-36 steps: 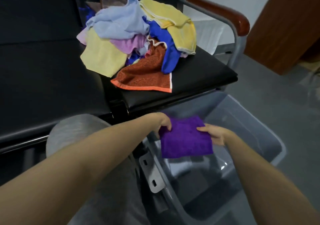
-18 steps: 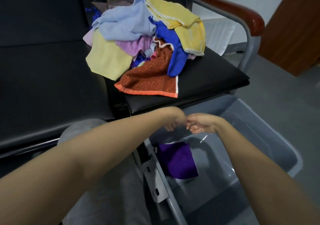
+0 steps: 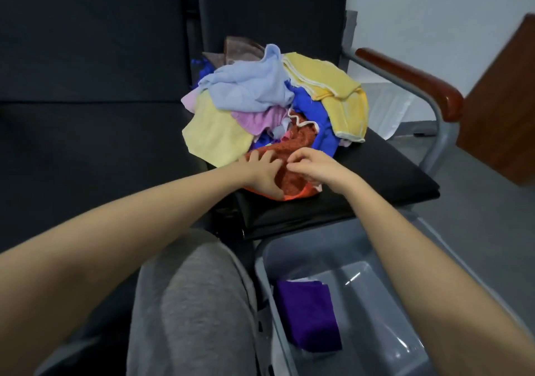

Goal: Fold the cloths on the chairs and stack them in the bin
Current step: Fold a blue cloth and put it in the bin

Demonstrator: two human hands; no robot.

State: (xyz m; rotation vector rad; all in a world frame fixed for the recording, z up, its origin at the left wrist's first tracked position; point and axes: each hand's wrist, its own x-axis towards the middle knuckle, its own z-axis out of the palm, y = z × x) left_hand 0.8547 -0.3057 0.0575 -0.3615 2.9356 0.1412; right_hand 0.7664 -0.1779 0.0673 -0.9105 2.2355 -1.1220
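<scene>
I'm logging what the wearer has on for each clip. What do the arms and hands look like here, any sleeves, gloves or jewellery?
Both forearms are bare up to the frame edge, with no sleeves in view. The left hand and right hand wear no gloves; no rings, watch or bracelets show. Grey trousers cover the knee below.

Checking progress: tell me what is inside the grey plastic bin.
One folded purple cloth lies on the floor of the grey plastic bin, toward its left wall. The person's right forearm covers the bin's right side, so anything there is hidden.
</scene>
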